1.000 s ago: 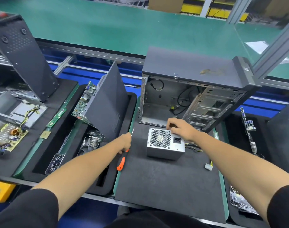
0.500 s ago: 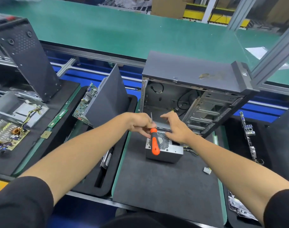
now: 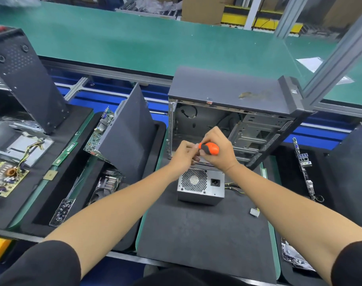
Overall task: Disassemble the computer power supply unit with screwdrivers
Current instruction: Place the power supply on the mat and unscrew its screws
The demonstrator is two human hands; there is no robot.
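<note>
Orange-handled screwdriver (image 3: 209,148) sits gripped in my right hand (image 3: 218,153), while my left hand (image 3: 184,154) pinches its front end. Both are just above the far edge of the power supply unit (image 3: 200,187), which rests on the bench's grey foam mat (image 3: 205,240).

R hand (image 3: 219,153) gripping screwdriver (image 3: 210,148), L hand (image 3: 184,155) touching, above PSU (image 3: 200,185)

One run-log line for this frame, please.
right hand: grips orange screwdriver | left hand: at its shaft, grip unclear | power supply unit: on mat, closed
</note>
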